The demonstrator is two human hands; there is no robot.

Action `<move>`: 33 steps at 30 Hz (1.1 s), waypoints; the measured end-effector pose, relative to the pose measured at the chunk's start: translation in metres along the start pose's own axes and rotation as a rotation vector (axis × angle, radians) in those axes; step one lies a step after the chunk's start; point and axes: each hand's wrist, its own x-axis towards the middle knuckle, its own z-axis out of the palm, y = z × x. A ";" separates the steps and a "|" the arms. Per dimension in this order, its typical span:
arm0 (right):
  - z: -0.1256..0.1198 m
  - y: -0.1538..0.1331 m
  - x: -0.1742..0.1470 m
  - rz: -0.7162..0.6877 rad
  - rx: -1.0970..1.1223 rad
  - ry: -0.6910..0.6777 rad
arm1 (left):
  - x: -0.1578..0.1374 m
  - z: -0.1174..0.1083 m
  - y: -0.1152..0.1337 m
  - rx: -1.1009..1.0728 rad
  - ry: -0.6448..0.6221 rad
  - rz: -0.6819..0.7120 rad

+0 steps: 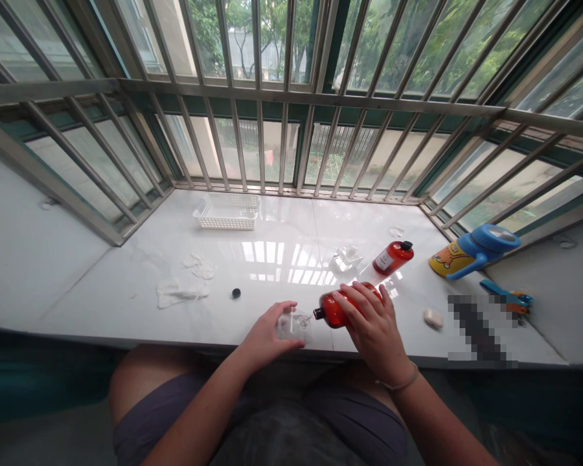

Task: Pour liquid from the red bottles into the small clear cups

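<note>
My left hand (pixel 271 331) is closed around a small clear cup (pixel 289 325) near the front edge of the counter. In my right hand (pixel 372 323) a red-brown bottle (pixel 335 309) lies tilted, its uncapped black neck pointing left at the cup's mouth. Clear liquid appears to run from the neck into the cup. A loose black cap (pixel 236 294) rests on the counter to the left. Behind my right hand a second red bottle (pixel 392 257), capped and labelled, stands on the surface.
The white counter (pixel 140 285) also carries a white basket (pixel 227 213), crumpled white tissue or plastic (pixel 182 293), a clear plastic piece (pixel 347 257), a blue-lidded yellow jug (pixel 466 252), a pale soap-like lump (pixel 433 318) and a blue-handled tool (pixel 508 296). Metal window bars (pixel 262 97) rise behind.
</note>
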 end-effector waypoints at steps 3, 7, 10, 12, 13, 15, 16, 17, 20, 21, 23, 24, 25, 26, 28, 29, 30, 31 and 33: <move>0.000 0.000 0.000 0.001 0.002 0.001 | 0.000 0.000 -0.001 0.004 0.003 0.003; 0.000 0.000 0.000 0.000 0.002 0.003 | 0.001 0.000 -0.002 0.015 0.007 0.007; 0.000 0.000 0.001 -0.002 0.000 0.006 | 0.000 -0.001 -0.002 0.025 0.010 0.007; -0.001 0.000 0.001 -0.004 -0.002 0.006 | 0.000 -0.001 -0.001 0.030 0.008 0.005; -0.001 0.000 0.001 -0.005 -0.003 0.006 | 0.000 -0.001 -0.001 0.032 0.008 0.005; -0.001 0.000 0.001 -0.005 -0.008 0.004 | 0.000 -0.001 -0.001 0.034 0.006 0.007; -0.001 0.000 0.001 -0.006 -0.010 0.005 | 0.000 -0.001 -0.002 0.034 0.006 0.008; -0.001 0.001 0.001 -0.007 -0.012 0.006 | 0.001 -0.001 -0.002 0.035 0.006 0.011; -0.002 0.001 0.002 -0.011 -0.012 0.009 | 0.001 -0.001 -0.003 0.035 0.006 0.016; -0.002 0.001 0.002 -0.012 -0.013 0.009 | 0.001 -0.001 -0.003 0.036 0.008 0.017; -0.002 0.001 0.002 -0.017 -0.016 0.006 | 0.001 -0.001 -0.003 0.037 0.011 0.020; -0.003 0.000 0.002 -0.019 -0.017 0.006 | 0.001 -0.001 -0.003 0.038 0.012 0.020; -0.003 0.000 0.002 -0.021 -0.018 0.006 | 0.001 -0.001 -0.004 0.040 0.014 0.020; -0.003 0.000 0.002 -0.023 -0.018 0.006 | 0.001 -0.001 -0.004 0.041 0.015 0.020; -0.003 0.000 0.002 -0.025 -0.020 0.006 | 0.000 -0.001 -0.004 0.043 0.016 0.020; -0.003 0.000 0.002 -0.025 -0.021 0.007 | 0.000 -0.001 -0.004 0.043 0.016 0.021; -0.003 0.000 0.002 -0.026 -0.023 0.007 | 0.000 -0.001 -0.004 0.043 0.016 0.023; -0.003 0.001 0.002 -0.026 -0.024 0.008 | 0.000 -0.001 -0.004 0.042 0.016 0.024; -0.003 0.001 0.002 -0.027 -0.025 0.008 | 0.000 -0.001 -0.004 0.041 0.015 0.025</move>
